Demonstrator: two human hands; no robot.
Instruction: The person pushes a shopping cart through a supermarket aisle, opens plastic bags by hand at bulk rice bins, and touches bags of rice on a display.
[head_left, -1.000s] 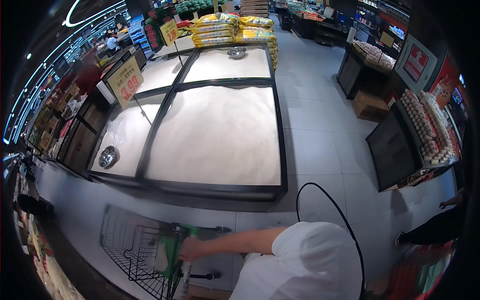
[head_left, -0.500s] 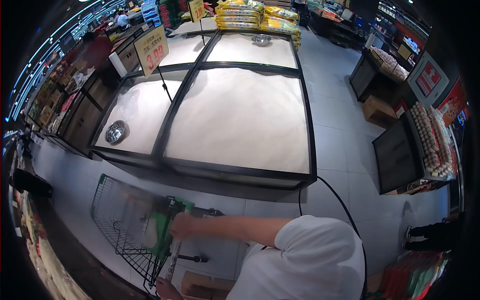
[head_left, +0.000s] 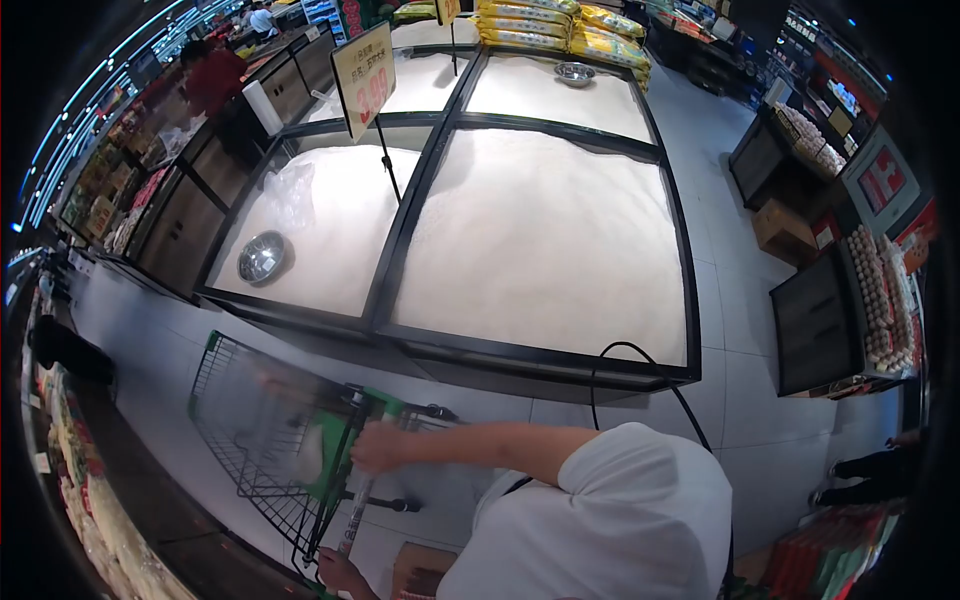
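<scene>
Right hand [head_left: 376, 447] curled round cart handle [head_left: 354, 517]; left hand [head_left: 341, 572] (openness unclear) at end

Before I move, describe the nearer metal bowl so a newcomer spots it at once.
Find the big black-framed display with pale, heaped contents, beyond the shopping cart. The shiny round bowl lies in its near-left bin. Crumpled clear plastic lies just behind it; the other bowl sits in a far bin by the yellow sacks.

Grey tiled floor [head_left: 740, 385]; black-framed display bins [head_left: 530, 355]; wood-panelled cabinets [head_left: 178, 232]; ceiling light strips [head_left: 128, 42].
</scene>
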